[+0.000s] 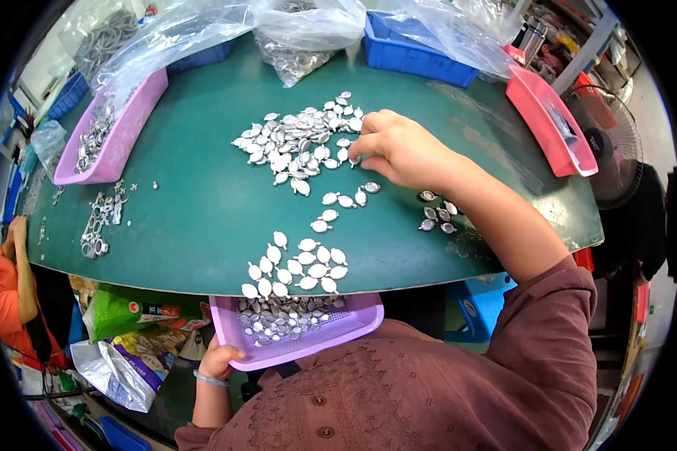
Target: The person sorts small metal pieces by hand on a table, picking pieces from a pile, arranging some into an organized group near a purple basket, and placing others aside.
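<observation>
Right hand (400, 149) is curled, can't tell if it's pinching anything; left hand (220, 359) grips a purple basket (308, 352) at the bench's (192, 203) near edge. Decent bare room left of the main pile (293, 141). Basket's got loads of silver ovals (282, 325) inside, and the pile's just left of that curled hand.

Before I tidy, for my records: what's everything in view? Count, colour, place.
Table: one, green, centre
Lap basket: one, purple, near edge
Oval pieces: many, silver, table and lap basket
Left basket: one, purple, table
Right basket: one, pink, table
Small parts: many, silver, table's left
Bins: several, blue, far edge, left
Bags: several, clear, far edge
Fan: one, dark, right
Sacks: several, multicoloured, lower left
Coworker: one, orange top, left
Left hand: one, brown-sleeved, gripping lap basket
Right hand: one, brown-sleeved, at oval pieces
</observation>
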Tool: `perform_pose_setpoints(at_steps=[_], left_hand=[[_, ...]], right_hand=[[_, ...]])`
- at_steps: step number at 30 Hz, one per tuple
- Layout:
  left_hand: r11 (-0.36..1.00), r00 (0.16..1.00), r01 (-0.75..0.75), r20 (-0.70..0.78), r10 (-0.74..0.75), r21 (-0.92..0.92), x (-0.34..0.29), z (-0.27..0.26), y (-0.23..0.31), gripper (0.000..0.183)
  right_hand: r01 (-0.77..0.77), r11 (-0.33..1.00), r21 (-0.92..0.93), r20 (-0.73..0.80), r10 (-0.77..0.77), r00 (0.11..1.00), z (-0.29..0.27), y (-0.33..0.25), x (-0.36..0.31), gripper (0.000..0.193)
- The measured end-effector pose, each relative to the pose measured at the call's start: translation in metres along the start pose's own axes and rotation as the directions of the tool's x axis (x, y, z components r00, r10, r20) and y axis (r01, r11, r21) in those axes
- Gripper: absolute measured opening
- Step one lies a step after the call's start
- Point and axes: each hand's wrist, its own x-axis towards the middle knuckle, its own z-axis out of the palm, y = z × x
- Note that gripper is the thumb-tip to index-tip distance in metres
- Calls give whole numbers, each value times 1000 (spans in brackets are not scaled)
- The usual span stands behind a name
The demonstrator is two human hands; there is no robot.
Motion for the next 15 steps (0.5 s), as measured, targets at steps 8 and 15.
perform_pose_setpoints(at_steps=[8,15], left_hand=[[999,1000,5,3,-5,-33,-1,0,-1,63],[1000,1000,10,9,-9,-17,1,-2,0,66]], right_hand=[[48,994,100,23,-50,998,2,6,4,9],[-79,985,151,124,60,990,-2,5,10,9]])
